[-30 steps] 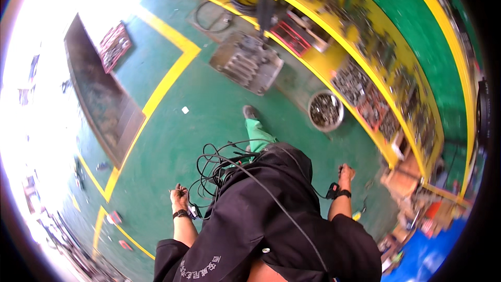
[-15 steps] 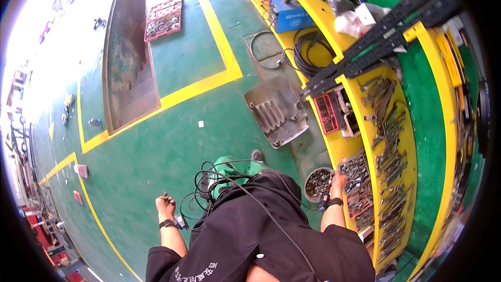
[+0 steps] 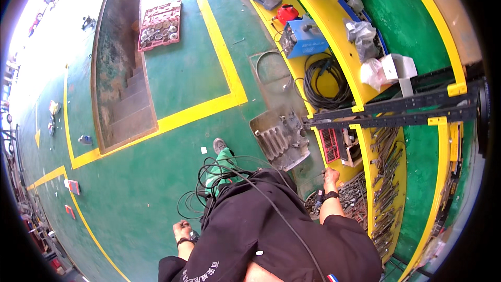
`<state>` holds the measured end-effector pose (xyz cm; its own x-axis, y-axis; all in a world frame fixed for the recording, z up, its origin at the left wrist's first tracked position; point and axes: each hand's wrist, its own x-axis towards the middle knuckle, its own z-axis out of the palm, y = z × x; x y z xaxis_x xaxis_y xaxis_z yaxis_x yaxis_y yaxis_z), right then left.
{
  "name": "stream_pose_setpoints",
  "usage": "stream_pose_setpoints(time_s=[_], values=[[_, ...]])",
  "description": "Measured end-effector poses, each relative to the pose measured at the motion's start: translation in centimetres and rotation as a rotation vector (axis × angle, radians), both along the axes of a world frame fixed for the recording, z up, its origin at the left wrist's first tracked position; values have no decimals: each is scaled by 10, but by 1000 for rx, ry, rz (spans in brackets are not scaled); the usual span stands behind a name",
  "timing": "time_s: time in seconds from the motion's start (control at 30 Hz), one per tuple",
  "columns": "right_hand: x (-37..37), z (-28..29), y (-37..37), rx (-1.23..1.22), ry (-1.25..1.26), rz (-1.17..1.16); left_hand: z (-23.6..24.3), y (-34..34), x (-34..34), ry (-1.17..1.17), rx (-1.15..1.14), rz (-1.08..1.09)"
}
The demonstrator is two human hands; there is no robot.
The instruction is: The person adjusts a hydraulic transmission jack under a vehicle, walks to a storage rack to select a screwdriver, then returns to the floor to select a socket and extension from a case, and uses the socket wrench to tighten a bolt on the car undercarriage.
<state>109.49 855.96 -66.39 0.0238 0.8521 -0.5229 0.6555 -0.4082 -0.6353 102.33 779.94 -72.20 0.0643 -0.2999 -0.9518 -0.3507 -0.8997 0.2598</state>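
My left hand (image 3: 182,227) hangs low beside the black shirt, its fingers curled; whether anything is inside them is hidden. My right hand (image 3: 331,175) is beside the yellow shelf, also with curled fingers, and I cannot make out anything held. Below it is a round container of small metal parts (image 3: 313,203), partly covered by my arm and shirt. Loose metal parts (image 3: 356,193) fill the shelf section nearest the right forearm. Dark cables (image 3: 211,175) hang in loops in front of my body. A strap with a small device is on each wrist.
A ribbed metal cover (image 3: 282,138) lies on the floor ahead right. Yellow shelving (image 3: 334,26) along the right holds a blue machine (image 3: 305,38), coiled cable (image 3: 326,81), red socket case (image 3: 329,145) and wrenches (image 3: 385,177). A stepped pit (image 3: 122,89) and parts case (image 3: 160,26) are ahead left.
My view has turned and shifted along the shelf. One foot is now farther forward. The left hand has drawn back toward my body; the right hand has moved forward past the round container.
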Motion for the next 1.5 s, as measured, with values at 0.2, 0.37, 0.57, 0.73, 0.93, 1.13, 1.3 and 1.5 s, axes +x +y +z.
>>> stream_pose_setpoints(time_s=[0.2, 0.37, 0.57, 0.73, 0.93, 1.13, 1.3, 1.5], values=[[-130, 22, -15, 133, -61, 63, 75, 24, -254, 368, -14, -298], [-214, 34, -26, 182, -138, 14, 109, 38, -435, 618, -6, -530], [-323, 13, -8, 51, -86, -220, 115, 86, -546, 381, -110, -690], [-418, -23, 19, 3, 90, -210, 113, 107, -606, 148, -22, -355], [-589, 9, 83, 64, 37, 11, 130, 147, -723, 289, -97, -188], [-719, 45, 116, 203, 97, 18, 97, 172, -836, 279, -81, -163], [-787, 23, 117, 187, 117, -80, 53, 171, -934, 360, -73, -278], [-869, -8, 113, 179, 7, -180, 89, 208, -1086, 316, -374, -1062]])
